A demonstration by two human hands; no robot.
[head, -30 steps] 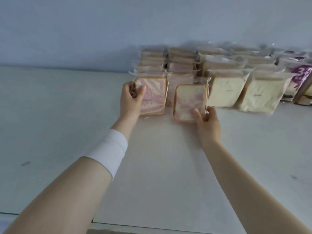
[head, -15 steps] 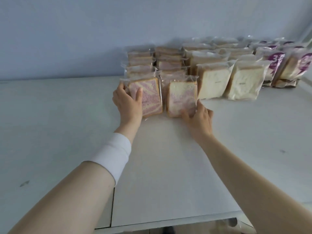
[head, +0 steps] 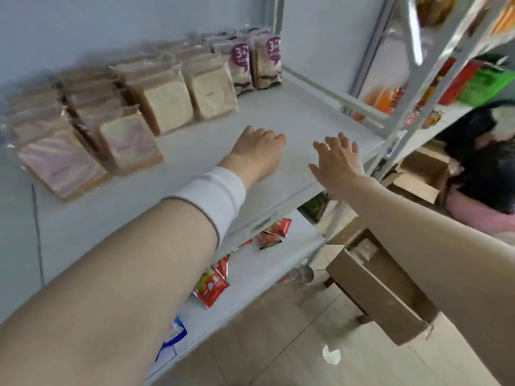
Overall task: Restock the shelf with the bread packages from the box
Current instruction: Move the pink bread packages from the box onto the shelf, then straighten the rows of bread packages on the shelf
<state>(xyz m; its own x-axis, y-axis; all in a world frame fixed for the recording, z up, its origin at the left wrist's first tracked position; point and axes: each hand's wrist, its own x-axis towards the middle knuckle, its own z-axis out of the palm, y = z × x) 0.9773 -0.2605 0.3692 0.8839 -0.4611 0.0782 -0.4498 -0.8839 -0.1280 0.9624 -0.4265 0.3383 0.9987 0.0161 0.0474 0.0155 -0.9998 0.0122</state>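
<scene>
- The left hand (head: pixel 257 151) hangs just above the bare part of the shelf (head: pixel 292 107); its fingers (head: pixel 267 134) are loosely bent and hold nothing.
- The right hand (head: pixel 337 165) is over the front edge of the shelf, palm down, with its fingers (head: pixel 331 142) spread apart and empty.
- A white wristband (head: pixel 214 196) sits on the left wrist.
- The bread packages (head: pixel 128 143) stand in rows at the back left of the shelf, against the wall (head: pixel 111 23): pink-swirl ones at the left, plain white ones in the middle, ones with purple labels at the right end. They are well apart from both hands.
- The box (head: pixel 376 285) is on the floor (head: pixel 278 344) at the lower right, partly hidden under the right forearm; I cannot tell what is inside.
- On the lower shelf (head: pixel 250 274) lie red snack packets (head: pixel 211 286).
- At the right, a neighbour rack (head: pixel 401 87) carries colourful goods, and beside it a person with dark hair (head: pixel 482 154) is low down near a second box (head: pixel 420 174).
</scene>
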